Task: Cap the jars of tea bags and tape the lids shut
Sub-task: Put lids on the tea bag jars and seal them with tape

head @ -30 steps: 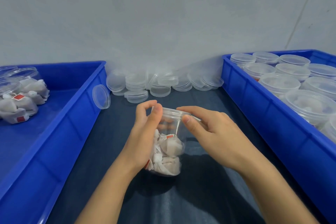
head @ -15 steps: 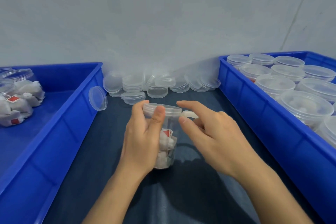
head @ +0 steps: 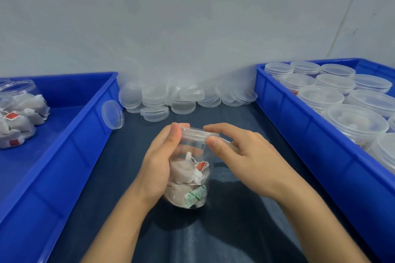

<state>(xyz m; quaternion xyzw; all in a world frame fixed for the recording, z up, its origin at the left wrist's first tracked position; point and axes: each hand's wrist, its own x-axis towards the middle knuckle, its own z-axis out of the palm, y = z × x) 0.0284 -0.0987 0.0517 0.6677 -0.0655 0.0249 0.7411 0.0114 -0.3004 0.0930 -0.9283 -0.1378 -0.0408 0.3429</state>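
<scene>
A: Where's the jar (head: 188, 179)?
B: Upright on the dark mat (head: 235, 230), left hand (head: 159, 168) wrapped round it.
A: The lid (head: 199, 133)?
B: On the jar's mouth, right hand (head: 241, 156) pinching its rim

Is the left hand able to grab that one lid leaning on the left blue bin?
Probably yes, but not right now. The left hand is busy holding the jar. The lid leans on the left bin, and nothing stands between them on the dark mat.

Soft, even overhead light, faint shadows under the hands, slightly soft focus, wide-angle bending at edges.
</scene>
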